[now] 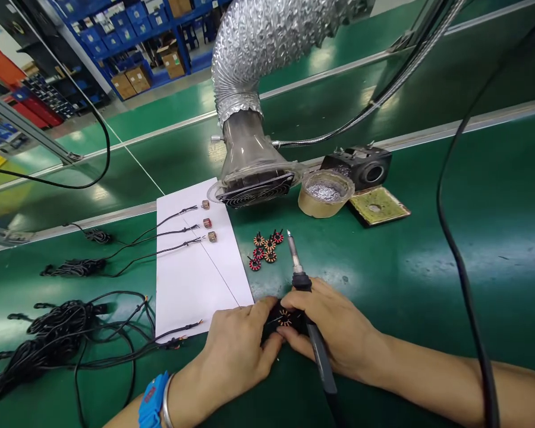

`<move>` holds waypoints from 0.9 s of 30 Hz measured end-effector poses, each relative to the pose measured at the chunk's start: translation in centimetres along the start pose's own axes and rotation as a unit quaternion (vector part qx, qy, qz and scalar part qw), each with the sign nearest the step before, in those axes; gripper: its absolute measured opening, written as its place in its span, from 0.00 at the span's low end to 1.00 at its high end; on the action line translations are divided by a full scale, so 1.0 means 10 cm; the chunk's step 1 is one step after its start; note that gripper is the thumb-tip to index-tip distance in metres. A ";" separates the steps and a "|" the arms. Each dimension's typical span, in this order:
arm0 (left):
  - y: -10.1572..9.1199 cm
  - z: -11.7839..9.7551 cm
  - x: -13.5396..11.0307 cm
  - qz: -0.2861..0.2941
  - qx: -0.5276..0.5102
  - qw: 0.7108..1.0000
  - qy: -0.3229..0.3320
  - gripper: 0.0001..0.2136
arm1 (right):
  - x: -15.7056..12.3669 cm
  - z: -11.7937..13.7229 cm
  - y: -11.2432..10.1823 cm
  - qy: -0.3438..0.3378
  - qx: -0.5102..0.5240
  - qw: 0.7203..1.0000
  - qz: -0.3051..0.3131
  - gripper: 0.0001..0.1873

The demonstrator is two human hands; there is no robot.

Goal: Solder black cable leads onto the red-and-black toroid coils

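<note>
Both my hands meet low in the middle of the green table. My left hand (236, 348) and my right hand (334, 333) pinch a small round copper-wound coil (285, 318) between their fingertips. My right hand also carries a black soldering iron (310, 315) lying across it, its metal tip pointing up and away. Just beyond the tip lies a cluster of several red and orange coils (264, 248).
A white paper sheet (191, 279) holds three black wires ending in small coils (207, 223). Bundles of black cables (57, 339) lie at the left. A fume extractor hood (254, 178) on a silver duct, a tin of solder dross (325, 193) and an iron stand with sponge (370, 178) stand behind.
</note>
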State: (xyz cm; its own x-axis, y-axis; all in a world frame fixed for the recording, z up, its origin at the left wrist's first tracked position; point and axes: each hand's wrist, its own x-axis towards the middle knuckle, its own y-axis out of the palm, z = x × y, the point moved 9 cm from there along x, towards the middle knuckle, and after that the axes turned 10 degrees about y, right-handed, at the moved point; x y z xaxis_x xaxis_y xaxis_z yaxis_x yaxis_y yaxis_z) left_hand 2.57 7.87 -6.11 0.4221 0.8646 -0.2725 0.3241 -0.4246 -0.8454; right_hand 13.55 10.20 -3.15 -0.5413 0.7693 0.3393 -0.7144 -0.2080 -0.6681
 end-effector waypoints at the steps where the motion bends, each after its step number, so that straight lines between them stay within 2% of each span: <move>1: 0.00 0.00 0.01 0.004 -0.004 1.000 -0.002 0.21 | 0.00 0.01 0.02 -0.004 0.005 1.000 0.009 0.12; 9: -0.03 0.04 0.03 0.004 -0.031 0.999 -0.039 0.18 | 0.04 0.12 0.04 -0.098 0.083 0.984 0.127 0.17; 14: -0.03 0.05 0.03 -0.010 -0.022 0.999 -0.034 0.19 | 0.11 0.02 -0.01 -0.059 0.096 0.988 0.103 0.18; 17: -0.04 0.05 0.03 -0.014 -0.015 0.999 -0.032 0.19 | 0.13 0.01 0.00 -0.048 0.122 0.985 0.112 0.18; 19: -0.06 0.04 0.03 -0.015 -0.013 0.999 -0.031 0.18 | 0.13 0.02 -0.02 -0.053 0.121 0.985 0.111 0.17; 23: -0.08 0.01 0.02 -0.017 -0.012 0.999 -0.025 0.19 | 0.09 0.08 -0.11 -0.087 0.105 0.988 0.072 0.16; 27: -0.10 -0.02 0.02 -0.031 -0.009 0.999 -0.011 0.17 | 0.07 0.18 -0.12 -0.115 0.106 0.986 0.055 0.14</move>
State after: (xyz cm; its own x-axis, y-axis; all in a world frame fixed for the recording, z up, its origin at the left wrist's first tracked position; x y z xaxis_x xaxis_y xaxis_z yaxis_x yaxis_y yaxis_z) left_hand 2.49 8.44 -5.19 0.3820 0.8951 -0.2301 0.3643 -0.3746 -0.8526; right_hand 13.27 9.88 -0.93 -0.6890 0.5836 0.4297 -0.7097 -0.4227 -0.5637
